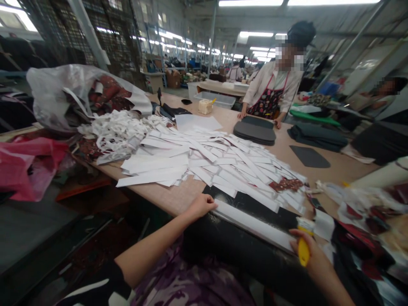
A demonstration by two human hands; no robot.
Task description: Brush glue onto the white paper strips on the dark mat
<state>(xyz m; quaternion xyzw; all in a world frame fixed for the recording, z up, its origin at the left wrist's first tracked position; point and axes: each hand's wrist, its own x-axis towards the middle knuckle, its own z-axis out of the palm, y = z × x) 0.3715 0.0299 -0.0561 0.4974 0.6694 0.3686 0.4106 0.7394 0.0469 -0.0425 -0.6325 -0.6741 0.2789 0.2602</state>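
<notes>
A long white strip (255, 224) lies along the table's front edge on a black sheet (248, 204). My left hand (205, 205) pinches the strip's left end, fingers closed. My right hand (304, 248) grips a brush with a yellow handle (304, 253) and pale bristles, near the strip's right end. Just beyond the black sheet, many loose white strips (219, 159) lie in an overlapping heap, with a dark red speckled scrap (288, 184) among them on the right.
A co-worker (270, 89) stands across the table (325, 180) by a stack of dark grey panels (255, 129). White scraps (117, 134) and a clear plastic bag (60, 97) sit at left, a pink bag (32, 165) beside them. A cream block (206, 106) stands farther back.
</notes>
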